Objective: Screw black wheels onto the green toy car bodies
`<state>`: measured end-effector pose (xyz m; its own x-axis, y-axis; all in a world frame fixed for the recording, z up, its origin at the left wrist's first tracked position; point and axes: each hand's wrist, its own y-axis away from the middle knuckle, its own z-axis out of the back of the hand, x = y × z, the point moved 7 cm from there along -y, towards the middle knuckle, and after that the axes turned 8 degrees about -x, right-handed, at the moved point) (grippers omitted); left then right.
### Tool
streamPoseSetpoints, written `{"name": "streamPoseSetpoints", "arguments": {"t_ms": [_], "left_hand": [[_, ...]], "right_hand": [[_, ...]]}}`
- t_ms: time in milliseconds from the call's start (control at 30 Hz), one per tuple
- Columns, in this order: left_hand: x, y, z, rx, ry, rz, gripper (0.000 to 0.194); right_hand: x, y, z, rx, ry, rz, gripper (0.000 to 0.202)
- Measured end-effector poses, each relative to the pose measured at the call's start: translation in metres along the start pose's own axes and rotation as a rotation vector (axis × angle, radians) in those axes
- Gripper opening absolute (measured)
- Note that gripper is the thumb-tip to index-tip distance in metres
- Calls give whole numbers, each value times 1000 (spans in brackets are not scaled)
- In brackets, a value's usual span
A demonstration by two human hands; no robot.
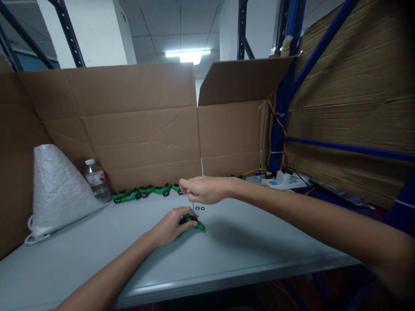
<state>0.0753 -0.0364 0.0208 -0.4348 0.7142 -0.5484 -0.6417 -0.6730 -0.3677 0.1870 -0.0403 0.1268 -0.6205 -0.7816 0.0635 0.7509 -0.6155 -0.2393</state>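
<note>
My left hand (173, 225) lies low on the table, its fingers closed around a green and black toy car (200, 225) and pressing it to the surface. Just above it, my right hand (207, 190) is curled into a fist. From beneath the fist a thin metal shaft (193, 207) points down at the car, looking like a screwdriver; its handle is hidden in my fingers. Where the tip meets the car I cannot make out. Two small black rings (200, 208) rest on the table just behind the car.
Several green toy cars (145, 191) stand in a row along the cardboard wall (145, 142). A clear bottle (97, 181) and a white drawstring bag (60, 194) stand at the left. A power strip (275, 182) with cables sits back right, beside a blue rack post (280, 129).
</note>
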Motion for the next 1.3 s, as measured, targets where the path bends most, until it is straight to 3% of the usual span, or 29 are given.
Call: {"name": "streamPoseSetpoints", "arguments": {"t_ms": [100,267,433,567,733,867,1000,1167,1300], "left_hand": [[0,0,-2,2,14,-17,32],[2,0,-3,-14,13,-22,34],[0,0,-2,-6,5,-23,31],[0,0,-2,-11,-9,-22,32],[0,1,-2,-9,-28,-25,31],[1,1,-1,-19,-21,-19,28],[2,2,-2,-21,-14,-6,27],[0,3,-1,-29,2,-3,28],[-2,2,1,-27,-9,-6,28]], "right_hand": [[-1,-1,-2,17,28,-38,34],[6,-2,-1,7,26,23,21],[3,0,0,23,130,-76,38],[7,1,1,-2,85,-17,23],[3,3,0,4,87,-47,33],[6,2,1,-27,38,-15,18],[4,0,-3,18,63,-71,31],[10,-4,-3,-1,-3,4,17],[6,-4,-3,6,39,-40,29]]}}
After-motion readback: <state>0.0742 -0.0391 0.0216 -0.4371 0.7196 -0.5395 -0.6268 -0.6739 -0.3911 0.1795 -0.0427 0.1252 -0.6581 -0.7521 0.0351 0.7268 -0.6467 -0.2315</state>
